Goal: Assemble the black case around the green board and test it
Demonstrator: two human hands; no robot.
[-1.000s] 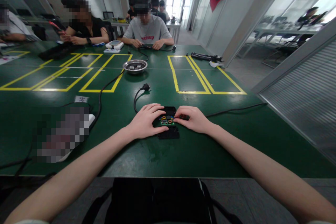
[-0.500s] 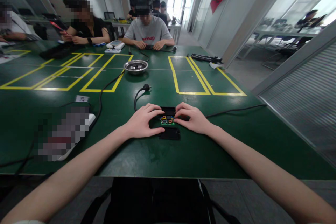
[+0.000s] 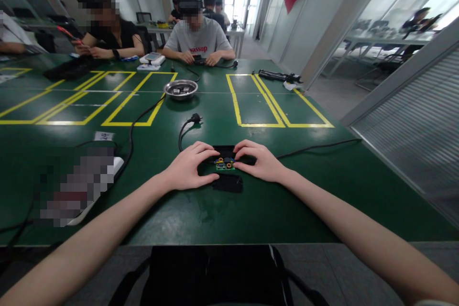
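Note:
Between my hands a small green circuit board (image 3: 225, 166) with copper-wound coils lies in front of a black case half (image 3: 224, 149). A second black case half (image 3: 228, 183) rests on the table on the near side of the board. My left hand (image 3: 188, 167) is open, thumb and fingers spread; its thumb tip touches the near case half and its fingertips are by the board's upper left. My right hand (image 3: 260, 161) has thumb and index finger at the board's right edge, closed on it. What its other fingers touch is hidden.
A black power plug (image 3: 195, 118) on a cable stands beyond my left hand. Farther back is a metal bowl (image 3: 180, 90) with metal parts. A power strip (image 3: 116, 168), partly blurred, lies left. Yellow tape (image 3: 261, 125) marks the green table. Other people sit opposite.
The view has shifted slightly, so the table's things sit a little farther left. The near case half lies at a slightly different angle. Both hands keep nearly the same pose around the board.

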